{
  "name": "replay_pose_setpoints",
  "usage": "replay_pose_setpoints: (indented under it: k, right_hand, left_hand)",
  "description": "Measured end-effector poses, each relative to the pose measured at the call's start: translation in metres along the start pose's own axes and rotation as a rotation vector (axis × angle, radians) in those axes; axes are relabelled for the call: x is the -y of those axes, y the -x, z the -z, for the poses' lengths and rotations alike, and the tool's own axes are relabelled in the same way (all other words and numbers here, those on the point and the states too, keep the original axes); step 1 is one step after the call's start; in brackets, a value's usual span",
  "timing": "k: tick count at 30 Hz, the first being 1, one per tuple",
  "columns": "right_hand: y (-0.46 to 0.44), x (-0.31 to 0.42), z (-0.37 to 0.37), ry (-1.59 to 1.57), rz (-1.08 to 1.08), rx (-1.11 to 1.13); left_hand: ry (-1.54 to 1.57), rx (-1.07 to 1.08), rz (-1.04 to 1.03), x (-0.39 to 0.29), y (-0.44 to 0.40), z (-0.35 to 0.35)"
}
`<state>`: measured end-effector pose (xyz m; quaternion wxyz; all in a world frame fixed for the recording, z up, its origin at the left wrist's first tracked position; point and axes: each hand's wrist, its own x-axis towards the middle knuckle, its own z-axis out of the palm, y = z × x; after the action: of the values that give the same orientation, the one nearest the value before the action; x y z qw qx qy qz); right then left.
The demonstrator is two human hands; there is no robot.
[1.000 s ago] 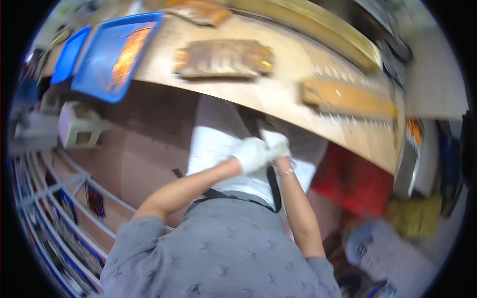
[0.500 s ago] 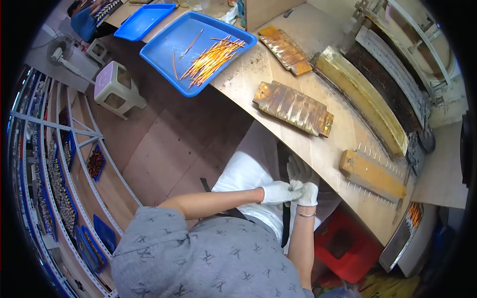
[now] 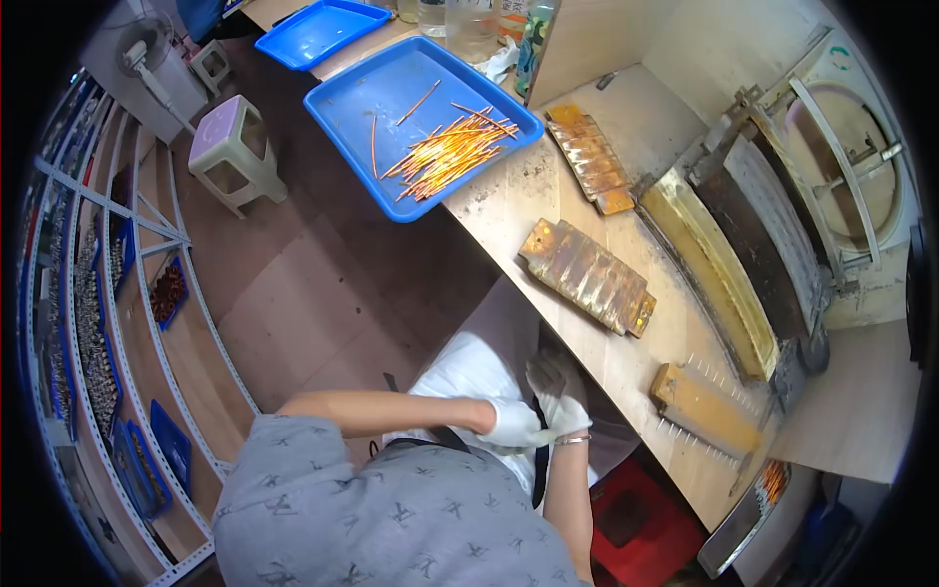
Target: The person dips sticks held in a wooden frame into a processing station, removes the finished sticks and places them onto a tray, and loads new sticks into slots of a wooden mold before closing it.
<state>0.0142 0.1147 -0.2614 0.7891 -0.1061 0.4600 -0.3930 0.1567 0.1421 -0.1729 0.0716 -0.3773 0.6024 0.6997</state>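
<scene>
Bench (image 3: pixel 685 328): I see its pale wooden top, with the near edge running slantwise past the person, down to the near right corner.
Shelf rack (image 3: pixel 199 347): it stands to the person's left, and small blue trays (image 3: pixel 171 445) lie on its shelves.
Large blue tray (image 3: pixel 354 110): it lies on the left part of the bench, one corner reaching out over the near edge.
Yellow bar (image 3: pixel 714 279): long, it lies toward the bench's far side.
Red box (image 3: pixel 653 553): it is low, beside the near edge, close to the near right corner.
Stool (image 3: pixel 220 129): on the floor, well apart from the bench.
Ridged blocks: the front one (image 3: pixel 587 277) lies just inside the near edge; the back one (image 3: pixel 590 158) is farther in.
Pinned block (image 3: pixel 706 409): near the right end, with thin pins along both long sides.
Left hand (image 3: pixel 514 423): in a white glove, its fingers touch the right hand (image 3: pixel 561 403); I cannot tell if they pinch.
Right hand: gloved also, fingers toward the near edge; how far they are bent, I cannot tell.
Gloves: on both hands, before the waist, off the bench.
Orange sticks (image 3: pixel 445 157): most are heaped at the large tray's right side.
Bangle (image 3: pixel 572 440): on the right wrist.
</scene>
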Motion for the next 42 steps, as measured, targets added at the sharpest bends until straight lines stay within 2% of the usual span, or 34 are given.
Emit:
replay_pose_setpoints:
  k: [1,2,3,4,5,6,7,8,9,10,11,13,15,17,21,26,29,31,34,35,37,38,42]
  right_hand:
    - [-0.001,0.003,0.006,0.056,-0.003,-0.017]
    - [0.002,0.008,0.011,0.097,-0.004,-0.027]
    - [0.007,0.013,0.019,0.119,0.018,-0.039]
    - [0.013,0.018,0.027,0.141,0.039,-0.052]
    - [0.017,0.022,0.035,0.170,0.009,-0.102]
    - [0.021,0.026,0.042,0.201,-0.018,-0.153]
    - [0.025,0.027,0.050,0.247,-0.046,-0.192]
    - [0.026,0.025,0.060,0.274,-0.054,-0.212]
    - [0.025,0.021,0.070,0.304,-0.062,-0.232]
    - [0.025,0.016,0.077,0.279,-0.059,-0.219]
    - [0.027,0.014,0.076,0.300,-0.072,-0.193]
    - [0.024,0.010,0.073,0.321,-0.140,-0.172]
    - [0.025,0.003,0.075,0.324,-0.117,-0.065]
    - [0.021,0.003,0.068,0.359,-0.165,-0.103]
    - [0.021,-0.002,0.063,0.445,-0.188,-0.131]
    - [0.024,0.001,0.055,0.523,-0.134,-0.151]
    - [0.023,0.000,0.056,0.486,-0.119,-0.190]
    - [0.024,-0.004,0.059,0.474,-0.125,-0.204]
    - [0.023,-0.005,0.059,0.471,-0.118,-0.191]
    - [0.025,-0.005,0.059,0.478,-0.118,-0.160]
    - [0.022,-0.010,0.066,0.473,-0.122,-0.151]
    - [0.022,-0.011,0.070,0.478,-0.133,-0.129]
    - [0.027,-0.013,0.065,0.527,-0.201,-0.150]
  left_hand:
    - [0.011,0.097,-0.003,-0.001,0.018,0.014]
    - [-0.147,0.129,-0.010,-0.030,0.060,0.044]
    - [-0.201,0.147,0.067,-0.058,0.100,0.074]
    - [-0.058,-0.056,-0.091,-0.047,0.131,0.092]
    - [0.076,-0.092,-0.189,-0.043,0.160,0.125]
    - [-0.147,-0.392,-0.542,-0.023,0.172,0.154]
    - [0.329,-0.515,-0.300,-0.023,0.192,0.183]
    - [-0.016,-0.959,-0.101,-0.030,0.197,0.203]
    - [-0.273,-1.290,0.085,-0.027,0.192,0.233]
    - [-0.378,-1.428,0.150,-0.003,0.189,0.271]
    - [-0.445,-1.471,0.117,0.011,0.186,0.297]
    - [-0.590,-1.488,0.274,0.029,0.169,0.335]
    - [-0.566,-1.504,0.289,0.036,0.155,0.352]
    - [-0.653,-1.384,0.436,0.019,0.150,0.357]
    - [-0.738,-1.208,0.576,0.006,0.145,0.362]
    - [-0.777,-1.170,0.547,0.005,0.148,0.343]
    - [-0.678,-1.114,0.443,0.011,0.149,0.330]
    - [-0.631,-1.076,0.280,0.013,0.146,0.319]
    - [-0.315,-1.027,0.156,0.002,0.151,0.306]
    - [-0.110,-1.001,0.103,0.002,0.154,0.308]
    - [-0.503,-1.084,0.332,-0.012,0.160,0.309]
    - [-0.548,-1.026,0.406,-0.018,0.160,0.308]
    - [-0.664,-0.990,0.441,-0.020,0.142,0.302]
